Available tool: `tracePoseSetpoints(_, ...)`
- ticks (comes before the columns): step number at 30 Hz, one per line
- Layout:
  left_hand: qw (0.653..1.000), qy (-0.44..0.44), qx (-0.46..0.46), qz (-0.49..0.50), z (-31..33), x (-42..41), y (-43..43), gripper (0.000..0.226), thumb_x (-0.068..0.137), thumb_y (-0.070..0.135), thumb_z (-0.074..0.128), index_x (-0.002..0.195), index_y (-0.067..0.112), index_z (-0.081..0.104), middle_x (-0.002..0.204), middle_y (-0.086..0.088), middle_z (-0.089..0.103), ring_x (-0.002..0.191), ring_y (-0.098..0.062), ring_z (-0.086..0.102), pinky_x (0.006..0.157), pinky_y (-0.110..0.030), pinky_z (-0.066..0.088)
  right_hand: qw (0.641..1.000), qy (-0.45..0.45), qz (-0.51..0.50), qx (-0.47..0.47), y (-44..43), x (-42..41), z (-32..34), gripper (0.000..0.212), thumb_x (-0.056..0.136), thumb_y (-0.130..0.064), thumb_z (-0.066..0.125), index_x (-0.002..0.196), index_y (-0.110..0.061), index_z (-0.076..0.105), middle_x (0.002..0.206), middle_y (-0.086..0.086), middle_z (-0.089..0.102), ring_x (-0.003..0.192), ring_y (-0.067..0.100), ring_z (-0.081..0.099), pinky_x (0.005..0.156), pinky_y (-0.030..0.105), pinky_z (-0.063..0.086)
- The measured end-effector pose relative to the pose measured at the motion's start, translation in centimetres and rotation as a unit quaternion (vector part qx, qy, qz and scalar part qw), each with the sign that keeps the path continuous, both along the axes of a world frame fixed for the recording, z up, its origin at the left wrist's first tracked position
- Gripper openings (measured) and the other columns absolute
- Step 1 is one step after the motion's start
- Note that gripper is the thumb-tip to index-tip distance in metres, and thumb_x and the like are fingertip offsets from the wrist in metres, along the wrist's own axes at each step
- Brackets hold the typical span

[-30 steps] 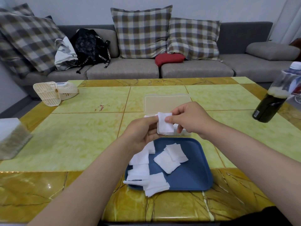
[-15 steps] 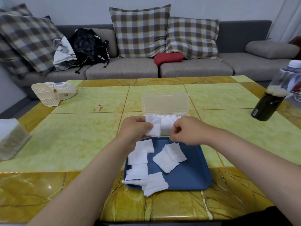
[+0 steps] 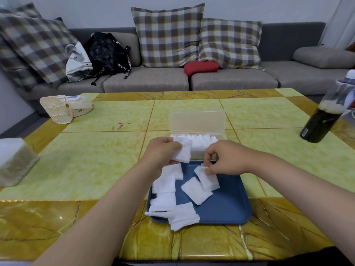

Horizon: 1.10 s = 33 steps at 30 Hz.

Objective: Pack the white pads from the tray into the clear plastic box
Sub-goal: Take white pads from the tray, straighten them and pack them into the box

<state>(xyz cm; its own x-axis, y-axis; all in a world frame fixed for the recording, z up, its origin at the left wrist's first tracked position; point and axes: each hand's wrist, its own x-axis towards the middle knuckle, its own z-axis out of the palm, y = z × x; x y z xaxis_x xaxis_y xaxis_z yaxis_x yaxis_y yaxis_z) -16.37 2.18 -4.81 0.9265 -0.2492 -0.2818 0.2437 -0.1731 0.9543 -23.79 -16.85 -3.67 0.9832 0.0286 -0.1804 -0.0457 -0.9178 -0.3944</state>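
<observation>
A blue tray lies on the table in front of me with several loose white pads on its left and middle. Just behind it stands the clear plastic box, lid up, with a row of white pads inside. My left hand holds a small stack of white pads above the tray's far left corner, in front of the box. My right hand reaches down to the tray and pinches the far edge of one pad lying there.
A dark bottle stands at the table's right edge. A cream plastic fan lies at the far left, and a white-lidded container sits at the left edge. A sofa with plaid cushions runs behind the table.
Both hands came down from in front of the box. My right hand let go of the stack and dropped to a pad on the tray; my left hand kept the stack.
</observation>
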Motion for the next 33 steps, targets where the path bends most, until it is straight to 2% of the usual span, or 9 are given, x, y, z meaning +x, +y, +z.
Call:
tracePoseSetpoints(3,1.0,-0.002,-0.007,0.006,0.3,-0.2,-0.1,0.007,0.093,0.01,0.062,0.093,0.006,0.068,0.11,-0.014,0.067,0.099,-0.03,0.069,0.077,-0.039,0.063,0.992,-0.011,-0.019,0.122,-0.6,0.1,1.0,0.009,0.083,-0.022,0.076,0.08,-0.024,0.068,0.069,-0.011,0.058,0.056,0.008,0.047,0.058,0.025,0.04)
tracePoseSetpoints(6,1.0,-0.015,0.002,-0.005,0.4,-0.6,-0.3,0.007,0.093,0.011,0.063,0.09,0.006,0.068,0.106,-0.013,0.069,0.093,-0.026,0.069,0.069,-0.032,0.063,0.972,-0.015,-0.043,0.232,-0.8,0.0,1.5,0.01,0.086,-0.013,0.076,0.086,-0.018,0.068,0.077,0.002,0.066,0.065,0.013,0.055,0.064,0.029,0.047)
tracePoseSetpoints(9,1.0,-0.015,0.004,-0.02,0.3,-0.9,-0.5,0.011,0.093,0.011,0.063,0.093,0.002,0.069,0.109,-0.018,0.071,0.099,-0.031,0.07,0.071,-0.035,0.064,0.951,0.008,-0.044,0.306,-0.6,-0.1,1.7,0.014,0.091,-0.008,0.072,0.102,-0.015,0.067,0.085,0.008,0.075,0.069,0.015,0.066,0.063,0.03,0.056)
tracePoseSetpoints(13,0.995,0.053,-0.057,-0.062,0.9,-1.2,-0.3,0.021,0.098,0.017,0.059,0.111,0.003,0.068,0.112,-0.019,0.072,0.091,-0.027,0.073,0.062,-0.029,0.061,0.944,-0.034,-0.057,0.324,-0.2,-0.1,1.9,0.025,0.093,-0.009,0.07,0.114,-0.021,0.064,0.096,0.014,0.074,0.068,0.022,0.068,0.056,0.034,0.056)
tracePoseSetpoints(17,0.981,0.091,-0.101,-0.136,1.4,-1.3,-0.1,0.029,0.091,0.023,0.072,0.115,0.006,0.069,0.106,-0.011,0.077,0.093,-0.021,0.076,0.074,-0.028,0.061,0.94,-0.087,-0.108,0.313,0.5,0.2,1.8,0.023,0.092,-0.012,0.072,0.111,-0.02,0.063,0.086,0.011,0.073,0.052,0.018,0.06,0.048,0.034,0.053)
tracePoseSetpoints(19,0.985,0.076,-0.103,-0.117,1.1,-1.3,-0.2,0.032,0.085,0.009,0.078,0.115,0.005,0.069,0.104,-0.01,0.078,0.093,-0.02,0.076,0.074,-0.026,0.061,0.916,-0.092,-0.147,0.363,0.9,0.3,1.8,0.022,0.091,-0.015,0.074,0.111,-0.017,0.066,0.084,0.014,0.072,0.052,0.019,0.059,0.047,0.033,0.051)
tracePoseSetpoints(22,0.987,0.07,-0.122,-0.08,0.9,-1.0,-0.3,0.03,0.085,0.001,0.075,0.115,0.005,0.068,0.104,-0.011,0.078,0.092,-0.023,0.076,0.072,-0.026,0.062,0.861,-0.031,-0.19,0.47,1.0,0.3,2.2,0.018,0.094,-0.02,0.071,0.109,-0.01,0.072,0.084,0.01,0.073,0.055,0.016,0.062,0.048,0.028,0.047)
tracePoseSetpoints(28,0.984,0.076,-0.147,-0.063,0.9,-0.9,-0.3,0.029,0.088,0.0,0.072,0.115,0.006,0.067,0.108,-0.012,0.077,0.096,-0.026,0.075,0.072,-0.026,0.062,0.813,0.025,-0.246,0.527,0.7,0.7,2.1,0.026,0.089,-0.016,0.076,0.112,-0.003,0.073,0.091,0.011,0.074,0.058,0.017,0.063,0.049,0.025,0.049)
tracePoseSetpoints(33,0.984,0.064,-0.16,-0.049,0.6,-0.9,-0.6,0.019,0.096,0.011,0.064,0.112,0.002,0.067,0.107,-0.015,0.076,0.092,-0.027,0.076,0.073,-0.03,0.062,0.851,0.02,-0.228,0.472,0.9,0.6,2.1,0.02,0.088,-0.013,0.077,0.107,-0.008,0.074,0.085,0.006,0.075,0.061,0.017,0.066,0.054,0.029,0.055)
